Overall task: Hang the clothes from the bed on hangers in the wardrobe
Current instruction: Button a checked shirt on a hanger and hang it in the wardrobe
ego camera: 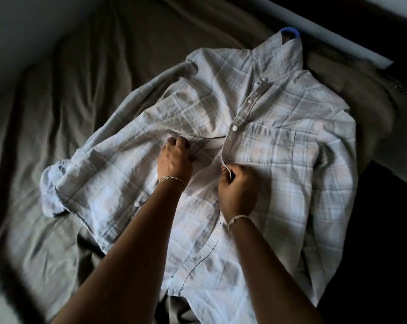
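Observation:
A pale plaid button-up shirt lies spread on the bed, collar toward the far right. A blue hanger hook sticks out above the collar; the hanger's body is hidden inside the shirt. The top buttons are fastened and the lower front lies open. My left hand grips the left front panel, fingers curled into the fabric. My right hand pinches the edge of the right placket at mid-chest.
A crumpled grey-brown bedsheet covers the bed under the shirt. A rolled sleeve cuff lies at the left. The bed's edge and a dark floor gap run along the right side, with a pale wall strip at the top right.

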The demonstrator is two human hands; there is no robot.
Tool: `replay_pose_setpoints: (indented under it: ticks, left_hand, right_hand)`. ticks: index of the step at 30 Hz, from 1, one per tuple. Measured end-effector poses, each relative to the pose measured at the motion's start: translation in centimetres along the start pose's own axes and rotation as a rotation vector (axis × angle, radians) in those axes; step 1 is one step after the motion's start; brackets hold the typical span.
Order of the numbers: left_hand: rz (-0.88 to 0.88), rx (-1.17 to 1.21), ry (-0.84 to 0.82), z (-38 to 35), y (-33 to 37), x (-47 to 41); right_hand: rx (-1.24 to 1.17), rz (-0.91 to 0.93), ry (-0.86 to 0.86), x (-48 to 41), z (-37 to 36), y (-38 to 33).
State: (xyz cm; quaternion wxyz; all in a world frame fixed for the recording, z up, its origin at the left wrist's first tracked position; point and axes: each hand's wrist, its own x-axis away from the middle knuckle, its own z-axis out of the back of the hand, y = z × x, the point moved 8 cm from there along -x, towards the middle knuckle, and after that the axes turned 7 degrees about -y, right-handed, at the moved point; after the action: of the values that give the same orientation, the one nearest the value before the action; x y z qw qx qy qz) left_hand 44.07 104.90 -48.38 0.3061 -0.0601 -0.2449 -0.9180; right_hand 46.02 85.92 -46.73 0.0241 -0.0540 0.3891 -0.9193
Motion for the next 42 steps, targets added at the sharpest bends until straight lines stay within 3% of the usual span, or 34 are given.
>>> replay_pose_setpoints:
  ticks: [3, 9, 17, 20, 24, 29, 32, 37, 42]
  left_hand:
    - [0.055, 0.103, -0.031, 0.2, -0.8, -0.1]
    - [0.079, 0.296, 0.063, 1.0, -1.1, 3.0]
    - [0.204, 0.313, 0.091, 0.7, -1.3, 7.8]
    - [0.146, 0.266, 0.132, 0.6, -0.7, 7.9]
    - [-0.057, 0.267, 0.2, 1.0, 1.5, 6.1]
    - [-0.189, 0.267, 0.07, 0.7, 4.8, 2.8]
    - [-0.122, 0.226, -0.069, -0.4, 5.2, 1.5]
    - [-0.003, 0.211, -0.108, -1.3, 4.0, 0.4]
    - [0.063, 0.182, -0.182, -1.7, 3.9, -0.6]
  right_hand:
    - [-0.04, -0.08, -0.07, -0.1, -0.7, 0.4]
    - [-0.025, -0.249, -0.225, -0.7, -2.0, 1.9]
    - [-0.13, -0.226, -0.193, -0.4, -1.1, 1.2]
    - [-0.126, -0.235, -0.184, -0.3, -1.3, 1.4]
    - [0.033, -0.201, -0.146, -0.4, -1.3, 1.0]
    - [0.048, -0.153, -0.099, -1.7, -1.1, 0.8]
    - [0.043, -0.071, -0.097, -2.4, -1.2, 0.6]
    - [0.22, 0.032, -0.129, -3.1, -1.7, -0.1]
    - [0.123, 0.019, -0.041, -2.7, -0.4, -0.7]
